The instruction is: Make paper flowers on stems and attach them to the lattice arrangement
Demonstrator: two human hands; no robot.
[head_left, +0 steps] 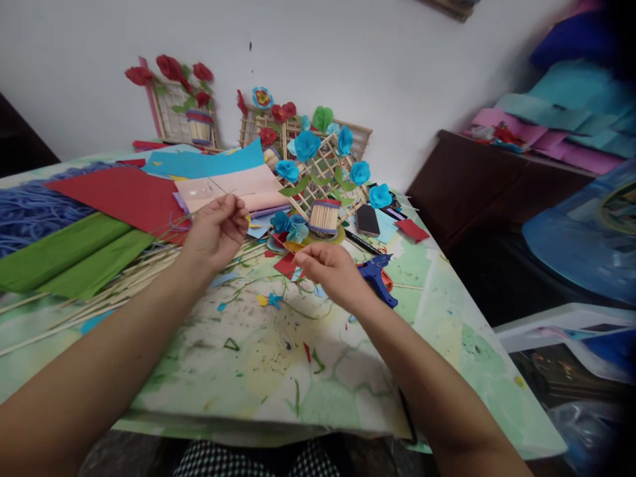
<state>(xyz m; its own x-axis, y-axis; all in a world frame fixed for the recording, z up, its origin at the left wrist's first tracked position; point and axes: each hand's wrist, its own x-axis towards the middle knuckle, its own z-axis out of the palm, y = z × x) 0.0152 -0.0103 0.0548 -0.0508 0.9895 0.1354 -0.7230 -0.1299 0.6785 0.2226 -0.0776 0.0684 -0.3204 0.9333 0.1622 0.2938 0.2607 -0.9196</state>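
Observation:
My left hand (214,232) is raised over the table with its fingers curled in a pinch on a thin stick that shows above the fingertips; a small yellow scrap sits by the thumb. My right hand (328,270) is lower and to the right, fingers pinched together over a red paper scrap (285,265); what they pinch is too small to name. Blue paper flowers (289,226) and a small cup of sticks (323,217) lie just beyond both hands.
A blue glue gun (376,277) lies right of my right hand. A phone (367,219), a pen and a lattice frame with blue flowers (322,165) sit behind. Red, green, pink and blue paper sheets (119,195) and long bamboo sticks (99,291) cover the left. The table edge (477,318) drops off on the right.

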